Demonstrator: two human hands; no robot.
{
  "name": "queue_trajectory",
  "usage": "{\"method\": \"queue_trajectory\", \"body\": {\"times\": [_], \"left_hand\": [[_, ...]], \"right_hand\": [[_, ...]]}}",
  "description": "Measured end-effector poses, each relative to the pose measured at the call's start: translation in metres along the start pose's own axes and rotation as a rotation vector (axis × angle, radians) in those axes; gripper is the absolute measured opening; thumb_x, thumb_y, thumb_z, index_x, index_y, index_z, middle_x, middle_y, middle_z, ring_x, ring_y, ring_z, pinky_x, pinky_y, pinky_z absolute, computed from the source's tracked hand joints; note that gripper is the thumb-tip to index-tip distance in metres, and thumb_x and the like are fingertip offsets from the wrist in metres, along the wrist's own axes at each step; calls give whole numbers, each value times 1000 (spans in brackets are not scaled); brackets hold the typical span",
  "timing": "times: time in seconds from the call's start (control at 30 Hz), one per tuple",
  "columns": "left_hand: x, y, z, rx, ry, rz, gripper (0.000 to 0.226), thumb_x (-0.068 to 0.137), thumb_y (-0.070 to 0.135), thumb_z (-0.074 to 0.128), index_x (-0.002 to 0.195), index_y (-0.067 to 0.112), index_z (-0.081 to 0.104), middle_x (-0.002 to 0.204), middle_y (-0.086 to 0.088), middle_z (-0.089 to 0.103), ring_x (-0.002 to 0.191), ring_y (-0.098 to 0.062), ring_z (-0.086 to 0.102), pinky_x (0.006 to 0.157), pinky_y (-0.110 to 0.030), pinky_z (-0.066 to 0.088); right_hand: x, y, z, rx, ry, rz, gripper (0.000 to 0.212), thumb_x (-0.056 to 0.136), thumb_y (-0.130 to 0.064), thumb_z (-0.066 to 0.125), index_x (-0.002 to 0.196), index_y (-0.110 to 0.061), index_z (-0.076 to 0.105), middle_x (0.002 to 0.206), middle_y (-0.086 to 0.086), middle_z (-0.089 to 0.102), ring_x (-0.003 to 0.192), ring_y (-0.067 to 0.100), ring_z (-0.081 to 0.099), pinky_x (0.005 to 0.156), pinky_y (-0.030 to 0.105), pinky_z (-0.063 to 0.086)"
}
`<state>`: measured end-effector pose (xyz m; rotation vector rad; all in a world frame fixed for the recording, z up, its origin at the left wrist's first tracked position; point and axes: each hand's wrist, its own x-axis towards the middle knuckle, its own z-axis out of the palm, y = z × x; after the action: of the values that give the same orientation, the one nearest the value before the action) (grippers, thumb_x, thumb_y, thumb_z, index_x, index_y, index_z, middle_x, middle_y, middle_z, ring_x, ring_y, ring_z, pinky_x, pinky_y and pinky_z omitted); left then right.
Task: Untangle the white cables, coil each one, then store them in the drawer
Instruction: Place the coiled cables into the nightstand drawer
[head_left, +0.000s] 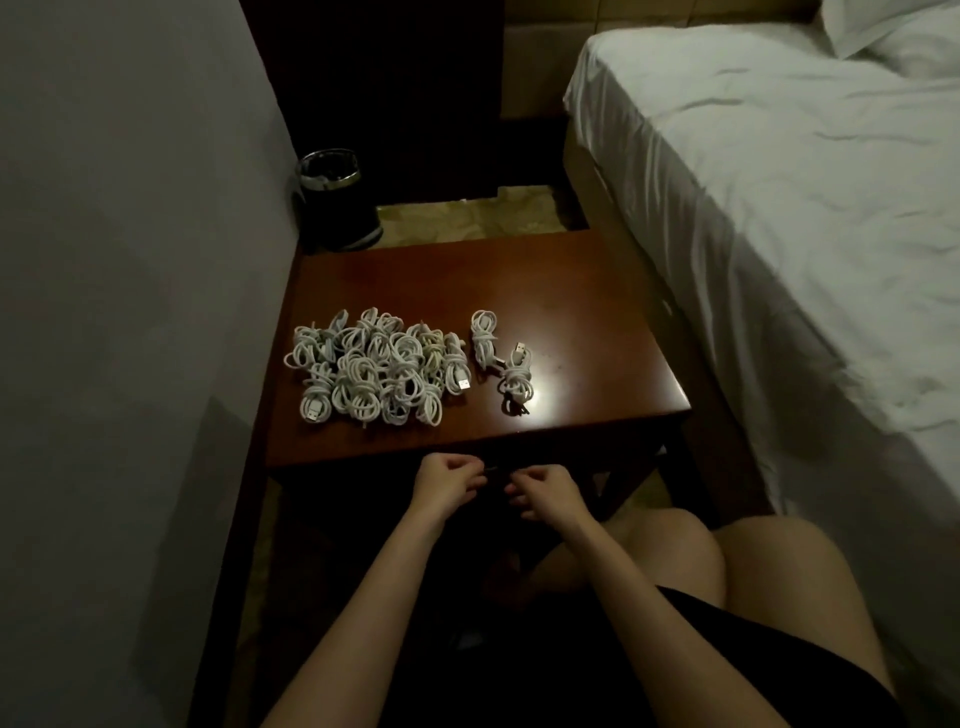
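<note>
A heap of several coiled white cables (376, 366) lies on the left half of the dark wooden table (597, 312). Two more coiled white cables lie apart to its right, one (484, 338) farther back and one (517, 382) nearer, with a USB plug sticking out. My left hand (449, 480) and my right hand (545, 491) are side by side just below the table's front edge, at the dark drawer front. Both have curled fingers at a small dark drawer handle (492, 468) that shows between them. The drawer itself is lost in shadow.
A grey wall runs along the left of the table. A bed with white sheets (779, 208) stands close on the right. A black bin with a metal rim (332, 200) sits on the floor beyond the table. My bare knees (727, 561) are below the hands.
</note>
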<state>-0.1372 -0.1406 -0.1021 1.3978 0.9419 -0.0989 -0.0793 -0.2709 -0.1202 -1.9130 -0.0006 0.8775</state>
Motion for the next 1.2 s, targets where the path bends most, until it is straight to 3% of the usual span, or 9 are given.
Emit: {"method": "queue_trajectory", "body": {"times": [0.1, 0.27, 0.43, 0.53, 0.63, 0.77, 0.93, 1.07, 1.2], "left_hand": [[2, -8, -2, 38, 39, 4, 12, 95, 5, 56, 86, 12, 58, 77, -1, 60, 71, -9, 59, 64, -22, 46], [10, -11, -6, 141, 43, 21, 14, 94, 8, 58, 105, 3, 66, 92, -6, 65, 89, -19, 62, 81, -33, 49], [14, -15, -4, 169, 10, 34, 15, 95, 9, 57, 105, 5, 67, 81, -3, 67, 86, -18, 65, 79, -29, 47], [15, -16, -3, 207, 57, 69, 17, 91, 8, 64, 104, 0, 69, 73, -4, 68, 77, -19, 68, 84, -32, 53], [13, -14, 2, 209, 108, 67, 2, 85, 8, 71, 86, 6, 71, 67, -4, 69, 73, -22, 71, 85, -38, 58], [9, -13, 2, 234, 127, 53, 12, 84, 3, 72, 95, -2, 69, 71, -7, 68, 52, -5, 64, 71, -28, 58], [-16, -26, -6, 427, 59, 47, 14, 79, 12, 77, 68, 17, 69, 68, -5, 72, 67, -15, 71, 77, -34, 60], [-49, -41, -13, 482, -24, 81, 7, 85, 15, 73, 78, 13, 73, 73, -3, 73, 64, -8, 70, 69, -28, 60], [-77, -28, -28, 521, -78, 93, 11, 89, 20, 69, 86, 9, 71, 74, -3, 73, 58, -7, 69, 53, -16, 51]], "right_hand": [[12, 0, 14, 30, -17, 54, 8, 97, -10, 49, 97, -14, 56, 83, 2, 62, 61, 11, 57, 50, 23, 43], [22, -7, 25, 36, -44, 80, 8, 98, -13, 51, 103, -10, 56, 89, 9, 64, 59, 14, 58, 44, 22, 42], [35, 1, 30, -251, 69, 21, 23, 91, -20, 58, 109, -7, 64, 96, 14, 72, 91, 33, 68, 83, 42, 55], [32, 0, 29, -241, 87, 17, 21, 90, -17, 56, 105, -8, 69, 81, 8, 72, 93, 30, 68, 89, 42, 53], [28, -5, 22, -285, 82, 23, 21, 89, -20, 60, 102, -7, 70, 85, 10, 74, 95, 28, 68, 88, 38, 53], [20, -12, 16, -348, 84, 18, 19, 90, -22, 59, 96, -7, 70, 87, 11, 75, 95, 26, 67, 85, 34, 51], [-2, 5, 18, -383, -49, 62, 20, 92, -16, 55, 96, -7, 72, 69, 2, 73, 76, 15, 67, 84, 36, 55], [-38, 27, 19, -471, -20, -10, 17, 94, -27, 59, 90, -15, 70, 69, -2, 72, 64, 12, 66, 69, 30, 55], [-71, 22, 8, -763, 5, -54, 19, 93, -28, 59, 91, -12, 68, 84, 3, 71, 73, 15, 67, 65, 30, 53]]}}
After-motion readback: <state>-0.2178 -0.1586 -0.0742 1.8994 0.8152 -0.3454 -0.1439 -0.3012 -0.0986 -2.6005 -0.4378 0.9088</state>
